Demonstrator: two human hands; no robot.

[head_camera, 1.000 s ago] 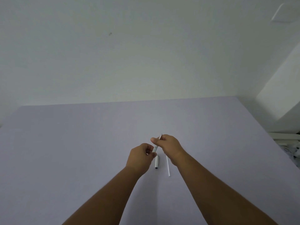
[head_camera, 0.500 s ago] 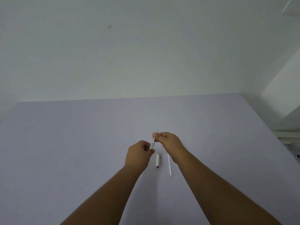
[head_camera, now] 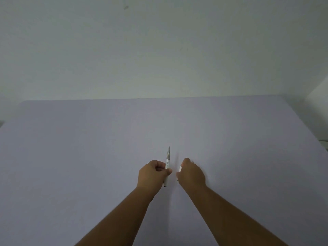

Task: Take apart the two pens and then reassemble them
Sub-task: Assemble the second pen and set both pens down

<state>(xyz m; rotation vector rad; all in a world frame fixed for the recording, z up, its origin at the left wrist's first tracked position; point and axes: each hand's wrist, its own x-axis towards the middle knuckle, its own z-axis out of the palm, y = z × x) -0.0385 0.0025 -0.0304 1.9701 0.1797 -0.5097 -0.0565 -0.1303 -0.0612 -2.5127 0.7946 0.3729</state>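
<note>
Left hand is clenched around a white pen, thumb pressed across the barrel, fingers curled in; the pen stands nearly upright, tilted slightly right, its grey metal tip pointing away from the camera and its lower end sticking out below the fist. Right hand is just beside it, apart from the pen, knuckles up and palm down over the table, fingers curled around a small white piece that only peeks out at the thumb side; it looks like the cap, though I can't tell for certain. A dark sliver shows at the far edge of that hand, too small to identify. Versus half a second ago: both hands were together on the pen then, the right pinching its upper end; now the right hand has let go of it and dropped to the spot where the short white cap and the thin white refill lay on the table. Neither of those shows now, since the right hand covers that area. The left hand has kept the pen and more of its tip end is exposed. Both forearms run in from the bottom edge, bare, converging toward the table centre. Plain pale wall behind.
</note>
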